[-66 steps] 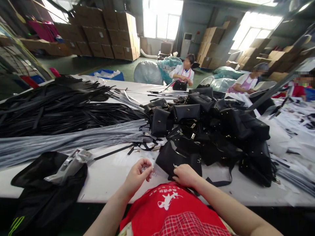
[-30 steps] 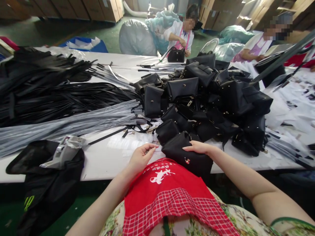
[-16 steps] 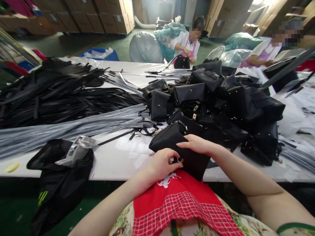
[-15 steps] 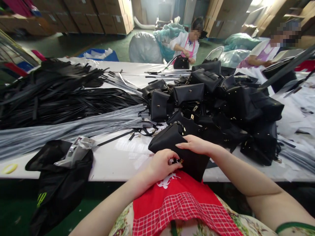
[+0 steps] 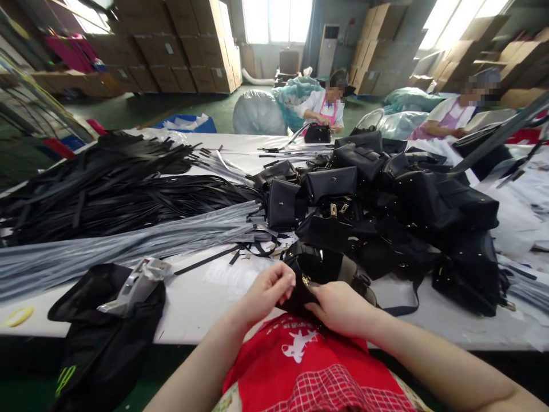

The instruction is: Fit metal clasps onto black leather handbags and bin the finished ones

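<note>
A black handbag (image 5: 317, 260) lies in front of me at the table's near edge, against my red apron, with its flap turned up. My right hand (image 5: 343, 306) grips its near side, thumb and fingers beside a small gold clasp (image 5: 306, 281). Close by on the left is my left hand (image 5: 271, 285), its fingers curled in at the bag's left edge; whatever they may hold is hidden. Just beyond the bag rises a heap of black handbags (image 5: 446, 194) with gold fittings.
Black straps (image 5: 128, 200) and grey plastic-wrapped strips (image 5: 128, 232) cover the table's left. Nearer lie a black cloth bag (image 5: 103, 337), a grey object in plastic (image 5: 135, 286) and a yellow ring (image 5: 19, 316). Two people (image 5: 321, 109) work across the table. A metal bar (image 5: 501, 137) slants at right.
The handbag has turned and its flap has lifted. My right hand has moved down to the clasp, and my left hand has drawn off it, fingers curled. The view has tilted up.
</note>
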### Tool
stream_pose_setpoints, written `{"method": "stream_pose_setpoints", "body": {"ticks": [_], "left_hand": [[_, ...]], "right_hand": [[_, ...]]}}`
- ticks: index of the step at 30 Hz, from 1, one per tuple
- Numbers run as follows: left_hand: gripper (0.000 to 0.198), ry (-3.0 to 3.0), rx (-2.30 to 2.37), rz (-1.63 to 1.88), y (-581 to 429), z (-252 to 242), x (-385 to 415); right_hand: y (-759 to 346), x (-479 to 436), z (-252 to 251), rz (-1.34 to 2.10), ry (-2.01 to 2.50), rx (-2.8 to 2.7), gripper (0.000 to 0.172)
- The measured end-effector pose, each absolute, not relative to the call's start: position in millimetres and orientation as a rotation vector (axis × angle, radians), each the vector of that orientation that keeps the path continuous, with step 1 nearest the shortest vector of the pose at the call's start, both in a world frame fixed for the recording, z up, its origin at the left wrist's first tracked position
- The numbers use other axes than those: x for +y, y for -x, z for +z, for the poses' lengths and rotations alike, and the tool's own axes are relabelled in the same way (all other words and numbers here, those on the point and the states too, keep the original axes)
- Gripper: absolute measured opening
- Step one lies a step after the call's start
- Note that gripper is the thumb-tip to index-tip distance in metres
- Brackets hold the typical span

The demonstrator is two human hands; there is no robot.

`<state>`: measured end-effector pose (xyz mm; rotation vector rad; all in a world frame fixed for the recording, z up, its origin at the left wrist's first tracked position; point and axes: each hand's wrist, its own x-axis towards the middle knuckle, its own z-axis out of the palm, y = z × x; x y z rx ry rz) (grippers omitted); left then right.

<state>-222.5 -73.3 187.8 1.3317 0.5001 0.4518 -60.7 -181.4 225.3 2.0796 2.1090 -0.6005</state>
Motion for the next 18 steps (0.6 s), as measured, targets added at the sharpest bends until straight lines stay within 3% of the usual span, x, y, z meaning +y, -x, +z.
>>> {"method": "stream_pose_setpoints", "body": {"ticks": [4,11,18], "left_hand": [[0.035,-1.266,0.738,0.754,213,181,-30],[0.033,-1.353,0.658,0.694,206,197,-18],[0.018,-1.715,0.739,0.662,212,205,-20]], "right_hand": [[81,-188,219,-0.423,-1.929,2.198,0.028],[92,-191,221,-0.335,-1.659,2.365,0.014],[101,-188,225,-0.367,-1.716,2.287,0.025]]}}
